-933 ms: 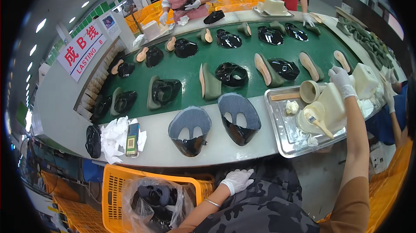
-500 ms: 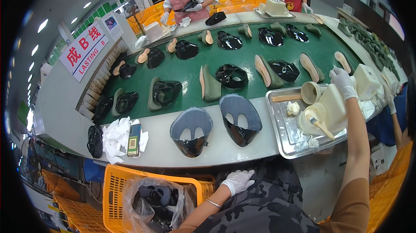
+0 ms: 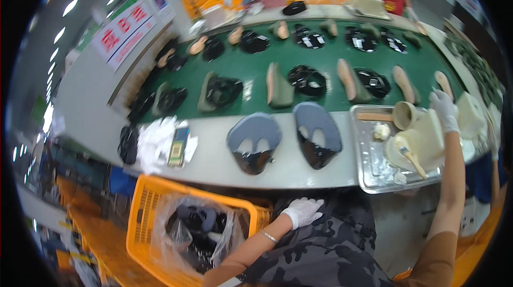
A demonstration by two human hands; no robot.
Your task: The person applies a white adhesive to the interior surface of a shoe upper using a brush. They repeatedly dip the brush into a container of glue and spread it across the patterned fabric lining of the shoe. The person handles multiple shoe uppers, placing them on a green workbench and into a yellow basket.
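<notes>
My left hand [image 3: 303, 213], in a white glove, lies flat with its fingers stretched on the dark camouflage cloth over my lap. At the belt's near right edge, above the cream plastic container [image 3: 429, 136], my gloved right hand [image 3: 444, 109] is raised with its fingers drawn together. Whatever may be in them is too small to make out. A metal tray [image 3: 368, 183] by that arm carries a brush [image 3: 412, 160] in a tub of white paste. On the white ledge lie two black shoe uppers, a left one [image 3: 254, 132] and a right one [image 3: 316, 127], blue-grey linings showing.
A green conveyor [image 3: 251, 105] carries glossy black uppers and green wedge soles [image 3: 280, 87]. A phone [image 3: 178, 147] and crumpled white paper [image 3: 155, 145] sit at the ledge's left. Below is an orange crate [image 3: 140, 228] with bagged uppers. Two people in aprons stand opposite.
The view has tilted and swung, so the bench and its things appear shifted right and slightly up. My left hand still rests on my lap; my right stays at the belt edge.
</notes>
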